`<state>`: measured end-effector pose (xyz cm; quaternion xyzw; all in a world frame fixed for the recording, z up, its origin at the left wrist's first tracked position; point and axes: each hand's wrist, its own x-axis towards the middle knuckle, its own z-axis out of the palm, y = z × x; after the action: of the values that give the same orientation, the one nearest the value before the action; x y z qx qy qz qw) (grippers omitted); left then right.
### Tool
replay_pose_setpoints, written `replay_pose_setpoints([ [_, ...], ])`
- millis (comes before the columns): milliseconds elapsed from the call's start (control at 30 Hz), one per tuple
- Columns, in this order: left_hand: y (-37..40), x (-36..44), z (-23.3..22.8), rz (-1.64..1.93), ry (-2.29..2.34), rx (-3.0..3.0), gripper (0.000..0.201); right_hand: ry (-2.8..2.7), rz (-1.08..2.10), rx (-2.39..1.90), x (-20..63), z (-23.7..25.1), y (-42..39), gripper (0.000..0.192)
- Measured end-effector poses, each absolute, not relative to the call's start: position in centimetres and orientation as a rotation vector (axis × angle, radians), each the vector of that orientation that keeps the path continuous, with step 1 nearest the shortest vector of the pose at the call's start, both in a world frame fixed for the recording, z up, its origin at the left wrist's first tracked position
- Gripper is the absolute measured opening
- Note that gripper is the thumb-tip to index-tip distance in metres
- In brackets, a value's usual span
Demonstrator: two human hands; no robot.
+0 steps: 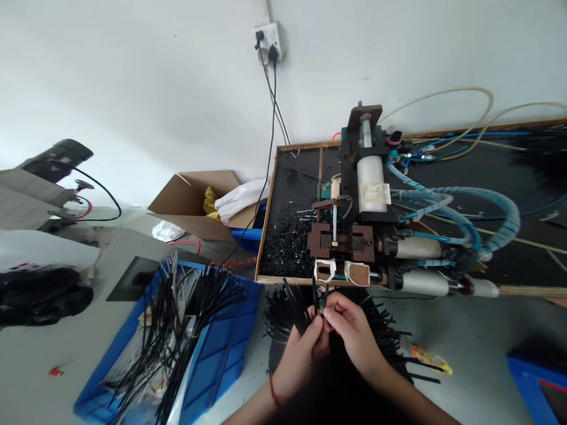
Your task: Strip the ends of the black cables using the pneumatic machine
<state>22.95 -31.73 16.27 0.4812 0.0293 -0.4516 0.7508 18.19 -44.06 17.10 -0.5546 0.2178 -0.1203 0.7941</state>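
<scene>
My left hand (305, 342) is closed round a few black cables (295, 307) whose ends point up toward the bench. Beside it my right hand (349, 330) pinches a single black cable (326, 298) between thumb and fingers, and the two hands touch. Just beyond the fingertips stands a pneumatic machine (341, 242) with brown metal jaws and a taped front plate (357, 273). More black cables lie across my lap (390, 330), beneath and beside my hands.
Short black offcuts (286, 248) cover the bench's left corner inside a wooden rim (266, 227). A blue crate (225, 360) with bundled cables stands on the left, near an open cardboard box (190, 203). Blue air hoses (505, 212) loop at right. Another blue container (531, 378) sits lower right.
</scene>
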Motion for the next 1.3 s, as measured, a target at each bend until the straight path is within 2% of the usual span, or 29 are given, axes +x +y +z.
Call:
replay_pose_setpoints([
  [300, -31.5, 22.5, 16.3, -0.949, 0.082, 1.047, 0.047, 0.466, -0.265, -1.208, 17.7, 16.8, -43.8, 0.035],
  [500, -32.2, 23.0, 17.3, -0.729, 0.12, 1.016, 0.04, 0.39, -0.349, -1.223, 17.3, 17.0, -43.6, 0.042],
  [600, -32.4, 23.2, 17.6, -0.675, 0.155, 0.998, 0.041, 0.315, -0.281, -1.24, 17.3, 17.3, -43.7, 0.04],
  [767, -32.3, 23.1, 17.7, -0.669, 0.201, 0.986, 0.044, 0.258, -0.086, -1.373, 17.7, 17.6, -44.0, 0.037],
  [1067, -31.7, 23.5, 18.4, -0.731, 0.127, 0.915, 0.039, 0.225, -0.007, -1.464, 17.8, 18.2, -44.6, 0.043],
  [1300, -30.8, 24.2, 20.2, -0.771, 0.055, 0.831, 0.032, 0.091, -0.122, -1.272, 16.8, 18.9, -45.2, 0.052],
])
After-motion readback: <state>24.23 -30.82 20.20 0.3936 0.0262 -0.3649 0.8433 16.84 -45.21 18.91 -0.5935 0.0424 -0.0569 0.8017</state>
